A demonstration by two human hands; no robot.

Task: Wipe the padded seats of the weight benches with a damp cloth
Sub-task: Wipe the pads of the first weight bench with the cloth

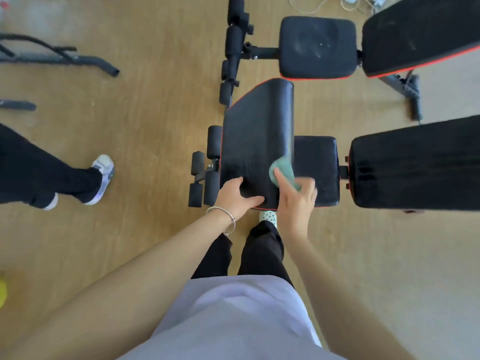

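Right hand (296,201), motion-blurred, clutches my green cloth (281,168), half hidden beneath it, on the raised bench pad (257,131); left hand (233,196) grips its near edge.

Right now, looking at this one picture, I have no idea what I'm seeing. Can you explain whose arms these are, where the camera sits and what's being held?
There is no machine here. The camera sits on a person's head, looking down at their own arms. Black weight benches stand on the wooden floor. The left hand grips the near end of a raised black pad with red trim. The right hand, blurred, holds a green cloth against that pad. Another person's legs stand at the left.
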